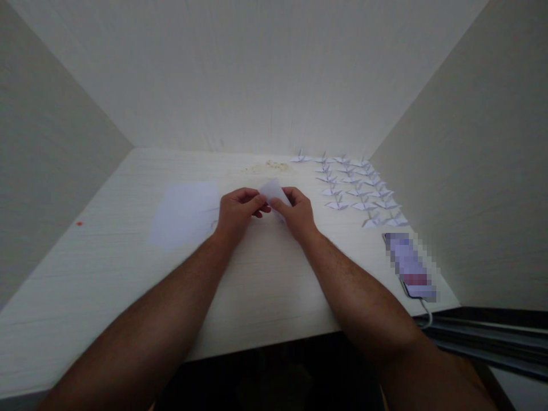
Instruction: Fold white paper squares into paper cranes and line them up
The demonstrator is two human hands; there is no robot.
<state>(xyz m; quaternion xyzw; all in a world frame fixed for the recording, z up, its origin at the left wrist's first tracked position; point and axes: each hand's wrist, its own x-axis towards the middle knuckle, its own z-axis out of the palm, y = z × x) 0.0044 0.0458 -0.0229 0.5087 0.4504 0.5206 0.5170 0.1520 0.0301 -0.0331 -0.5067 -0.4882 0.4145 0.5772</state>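
Note:
A small piece of white paper [272, 187], seemingly folded, is held up between my two hands over the middle of the table. My left hand [240, 212] pinches its left edge between thumb and fingers. On the other side my right hand [298, 210] grips it, thumb lying across its face. The lower part of the paper is hidden by my fingers. Just left of my left hand lies a flat white paper stack or sheet [182, 214]. Several folded white paper cranes [338, 202] stand in rows to the right of my right hand.
A phone [409, 265], its screen blurred out, lies near the right edge with a white cable [427, 315] attached. Brownish marks [276, 166] show on the table [265, 297] near the back wall. A small orange bit [79, 224] lies far left. Walls enclose three sides.

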